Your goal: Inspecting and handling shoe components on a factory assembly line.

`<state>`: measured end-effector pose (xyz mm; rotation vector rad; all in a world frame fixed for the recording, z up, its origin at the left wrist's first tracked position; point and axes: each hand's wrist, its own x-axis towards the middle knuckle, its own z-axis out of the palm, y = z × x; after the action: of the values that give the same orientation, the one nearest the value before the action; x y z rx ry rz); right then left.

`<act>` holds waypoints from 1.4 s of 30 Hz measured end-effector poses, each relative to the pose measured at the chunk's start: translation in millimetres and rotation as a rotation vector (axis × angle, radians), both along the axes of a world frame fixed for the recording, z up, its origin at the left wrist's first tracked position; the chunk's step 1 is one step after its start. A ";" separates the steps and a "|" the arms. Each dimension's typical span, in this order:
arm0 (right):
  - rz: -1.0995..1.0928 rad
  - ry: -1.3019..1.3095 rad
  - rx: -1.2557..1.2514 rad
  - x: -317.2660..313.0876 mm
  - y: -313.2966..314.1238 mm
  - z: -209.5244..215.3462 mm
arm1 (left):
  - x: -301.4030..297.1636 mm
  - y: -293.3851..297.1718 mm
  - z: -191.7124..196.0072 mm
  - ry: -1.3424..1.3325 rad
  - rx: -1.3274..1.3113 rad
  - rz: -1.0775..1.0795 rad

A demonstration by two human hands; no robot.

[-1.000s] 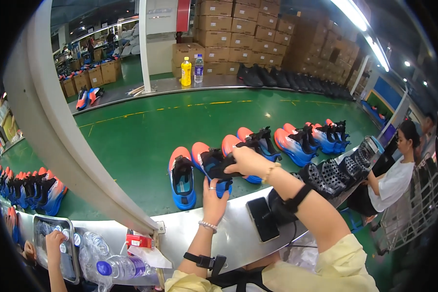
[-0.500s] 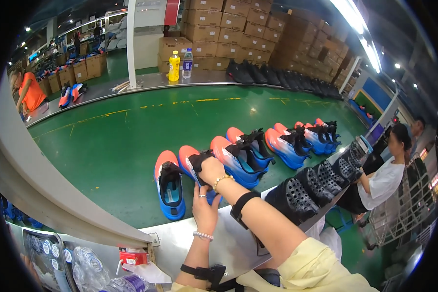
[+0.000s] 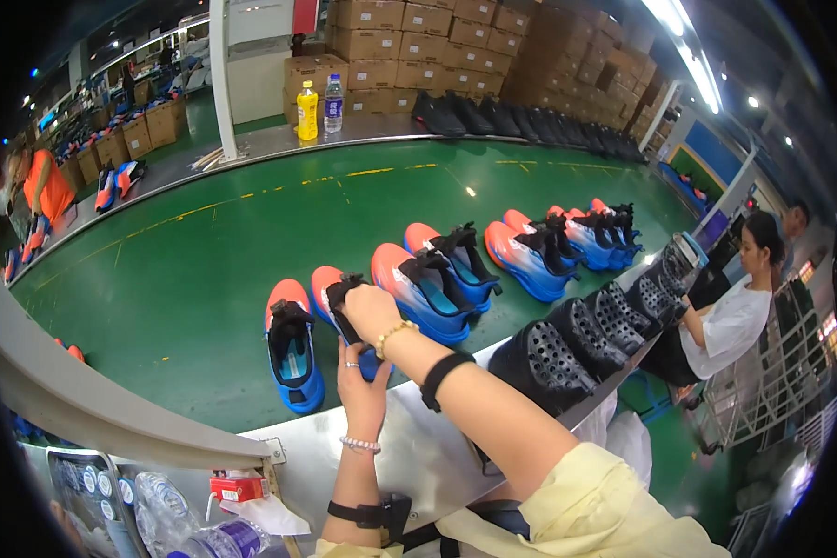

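Note:
A running shoe point(image 3: 326, 282), coral at the toe and blue at the heel, stands on the green belt with both hands on it. My right hand point(image 3: 372, 314) is closed over its opening and black collar; the fingertips are hidden inside or behind it. My left hand point(image 3: 361, 389) grips the heel end from the near side, thumb and fingers around the blue sole. Close by on the left is a matching shoe point(image 3: 296, 367) with a teal insole showing. To the right stand more matching shoes point(image 3: 418, 293), toes pointing away.
Black perforated shoe-shaped pieces point(image 3: 553, 367) line the near metal ledge point(image 3: 316, 465). A white post point(image 3: 112, 391) curves up at left, beside plastic bottles point(image 3: 163, 511). Across the belt point(image 3: 205, 279) are two drink bottles point(image 3: 308, 112) and dark shoes point(image 3: 474, 116). A seated person point(image 3: 739, 316) is at right.
The whole view has shifted, so the scene sits further left and slightly higher. Both hands stay on the same shoe. A coral shoe tip has come into view behind the post at left.

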<state>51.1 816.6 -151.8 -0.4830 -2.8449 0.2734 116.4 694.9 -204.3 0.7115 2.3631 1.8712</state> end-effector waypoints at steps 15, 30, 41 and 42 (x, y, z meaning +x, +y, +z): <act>0.273 0.104 -0.285 292.2 64.1 216.9 | -44.8 -33.3 -14.1 0.240 -0.214 0.036; -0.623 0.183 -0.011 466.6 225.5 63.9 | 25.2 69.9 58.4 0.583 -0.234 0.010; -0.622 0.475 -0.034 457.3 195.7 142.3 | 20.1 80.9 33.1 0.224 -0.354 -0.390; -0.525 0.435 -0.117 438.6 175.0 174.2 | 16.9 72.4 18.0 0.265 -0.335 -0.317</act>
<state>489.7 991.7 22.5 -1.0251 -2.1982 0.3855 133.4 767.3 -186.2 1.2654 2.4395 1.2842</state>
